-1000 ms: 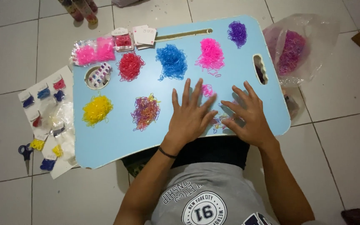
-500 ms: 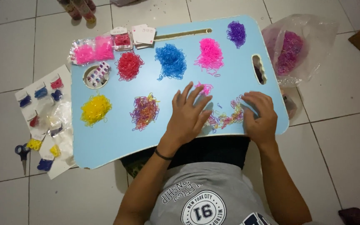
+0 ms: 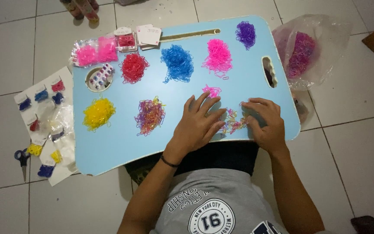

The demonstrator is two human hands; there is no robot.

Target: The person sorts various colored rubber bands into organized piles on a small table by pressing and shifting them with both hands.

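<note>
White tiled floor [image 3: 360, 143], blue lap table [image 3: 113, 143], spread left hand [image 3: 195, 125] and right hand [image 3: 267, 123] flanking mixed bands [image 3: 233, 122].

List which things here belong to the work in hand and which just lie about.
In hand: left hand, right hand, mixed loose bands between them, blue lap table.
Lying about: scissors, clear bag of bands, carded packs on the floor.

tray [image 3: 122, 143] light blue | band piles: red [image 3: 134, 68], blue [image 3: 178, 63], pink [image 3: 217, 55], purple [image 3: 245, 34], yellow [image 3: 98, 113], mixed [image 3: 150, 115]
</note>
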